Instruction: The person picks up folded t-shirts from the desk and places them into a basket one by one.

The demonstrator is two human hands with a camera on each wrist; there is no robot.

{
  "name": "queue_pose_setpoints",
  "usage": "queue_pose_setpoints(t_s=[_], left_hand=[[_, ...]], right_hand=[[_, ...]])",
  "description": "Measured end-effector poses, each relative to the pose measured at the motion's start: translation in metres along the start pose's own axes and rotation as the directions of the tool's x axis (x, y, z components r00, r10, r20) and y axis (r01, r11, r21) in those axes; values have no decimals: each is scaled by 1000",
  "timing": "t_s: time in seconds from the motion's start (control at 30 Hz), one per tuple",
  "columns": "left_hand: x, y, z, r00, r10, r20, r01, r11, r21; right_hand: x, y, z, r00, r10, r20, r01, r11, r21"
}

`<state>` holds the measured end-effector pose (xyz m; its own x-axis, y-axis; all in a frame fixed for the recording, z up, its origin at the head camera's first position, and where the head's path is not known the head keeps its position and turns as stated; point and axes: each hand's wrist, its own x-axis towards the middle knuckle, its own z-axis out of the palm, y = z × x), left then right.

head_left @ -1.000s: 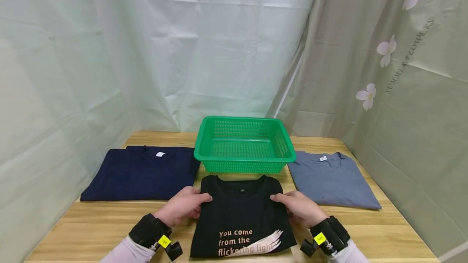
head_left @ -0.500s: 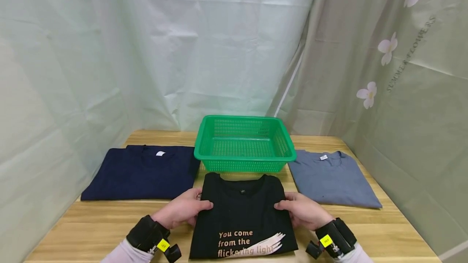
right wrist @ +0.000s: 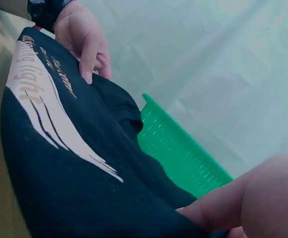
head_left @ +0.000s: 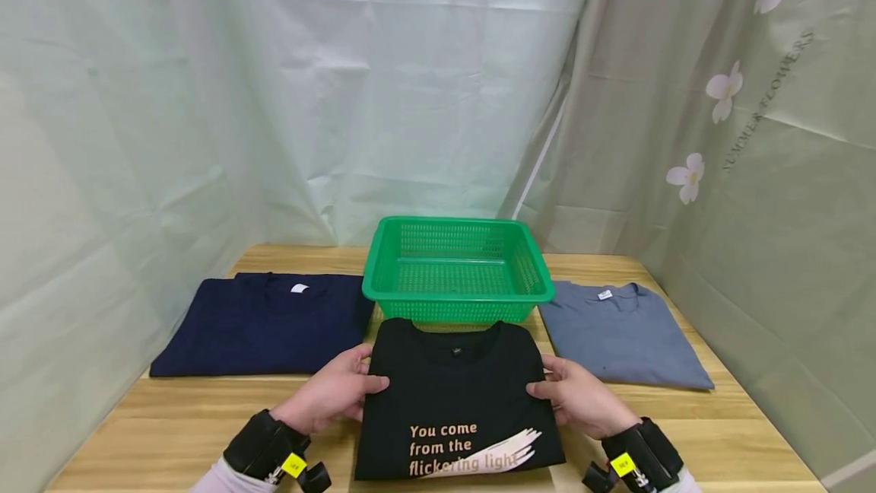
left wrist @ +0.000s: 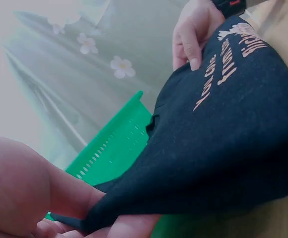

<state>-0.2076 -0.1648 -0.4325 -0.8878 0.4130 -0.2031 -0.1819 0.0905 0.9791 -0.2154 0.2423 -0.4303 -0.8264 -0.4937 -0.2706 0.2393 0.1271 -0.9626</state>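
A folded black T-shirt (head_left: 455, 394) with printed lettering and a pale brush-stroke design spans the space between both hands, near the front of the table. My left hand (head_left: 335, 390) grips its left edge, thumb on top and fingers underneath. On the opposite edge, my right hand (head_left: 582, 398) pinches the cloth the same way. In the left wrist view the shirt (left wrist: 223, 124) sags from the grip, its hem hanging over the wood. The right wrist view has the thumb (right wrist: 223, 203) pressed onto the fabric, other fingers mostly hidden below.
Just beyond the shirt stands a green plastic basket (head_left: 452, 299) with nothing in it. A folded navy T-shirt (head_left: 274, 329) lies at left, a folded grey-blue T-shirt (head_left: 623, 341) at right. Curtains (head_left: 411, 97) enclose the wooden table (head_left: 718, 432) at the back and sides.
Both hands have spread slightly apart, and the black T-shirt's collar edge has risen a little toward the basket. The other shirts and the basket have stayed put.
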Motion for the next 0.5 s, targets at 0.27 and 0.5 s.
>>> queue_pose_setpoints(t_s=[0.27, 0.5], left_hand=[[-12, 20, -2, 998, 59, 37, -59, 998, -15], [-20, 34, -1, 995, 88, 50, -88, 996, -1]], right_hand=[[-14, -20, 3, 998, -55, -18, 54, 998, -31], [-25, -33, 7, 995, -99, -11, 98, 994, -39]])
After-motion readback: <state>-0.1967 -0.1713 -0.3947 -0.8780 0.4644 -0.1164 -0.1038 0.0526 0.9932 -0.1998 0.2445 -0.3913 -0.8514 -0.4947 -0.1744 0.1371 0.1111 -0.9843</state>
